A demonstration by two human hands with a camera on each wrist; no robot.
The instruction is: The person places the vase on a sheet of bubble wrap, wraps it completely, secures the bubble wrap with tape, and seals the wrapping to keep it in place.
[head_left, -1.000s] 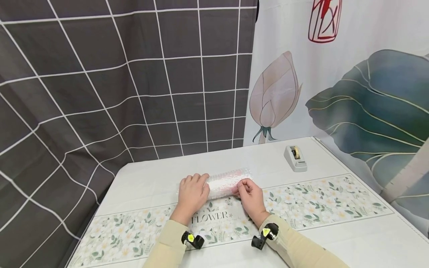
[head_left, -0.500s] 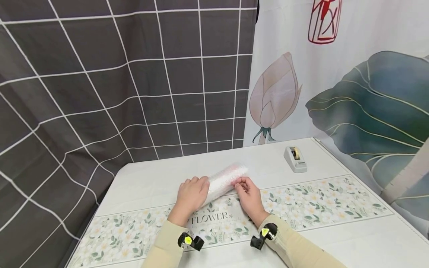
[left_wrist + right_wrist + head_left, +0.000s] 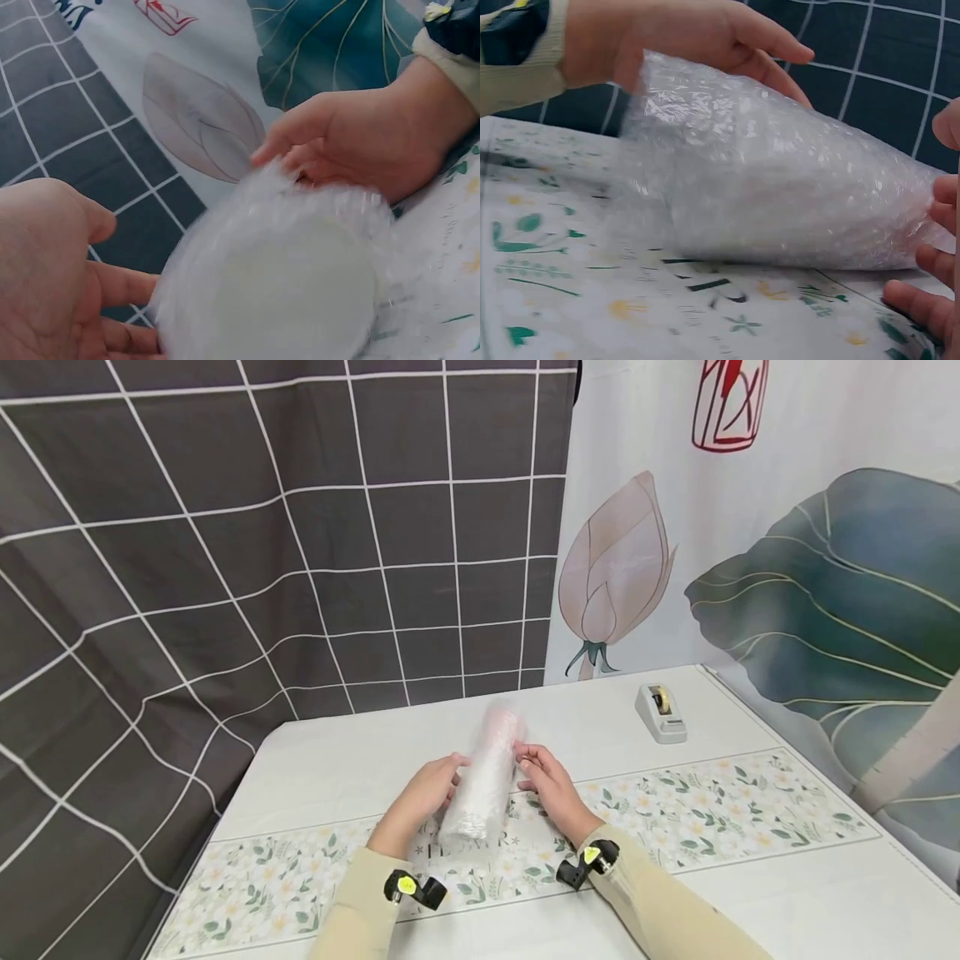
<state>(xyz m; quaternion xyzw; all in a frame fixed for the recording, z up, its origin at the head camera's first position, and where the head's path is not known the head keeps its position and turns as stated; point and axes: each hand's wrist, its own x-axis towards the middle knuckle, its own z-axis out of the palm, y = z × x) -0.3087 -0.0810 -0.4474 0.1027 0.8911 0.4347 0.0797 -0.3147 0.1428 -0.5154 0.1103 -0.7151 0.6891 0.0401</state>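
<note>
A cylinder wrapped in bubble wrap lies on the table, pinkish at its far end and whitish nearer the person. Its round pale near end fills the lower middle of the left wrist view, with loose wrap around the rim. On its left side is my left hand, fingertips against the wrap and thumb apart. My right hand is on the other side, its loosely bent fingers right at the wrap. In the right wrist view only the right fingertips show, at the cylinder's far end.
A grey tape dispenser with a yellowish roll stands at the back right of the table. The white tablecloth carries a floral band. A dark checked curtain and a white printed curtain hang behind.
The wrapped cylinder has turned from lying nearly crosswise to pointing away from the person. The left hand has gone from lying over its left end to its side; the right-hand fingers have loosened.
</note>
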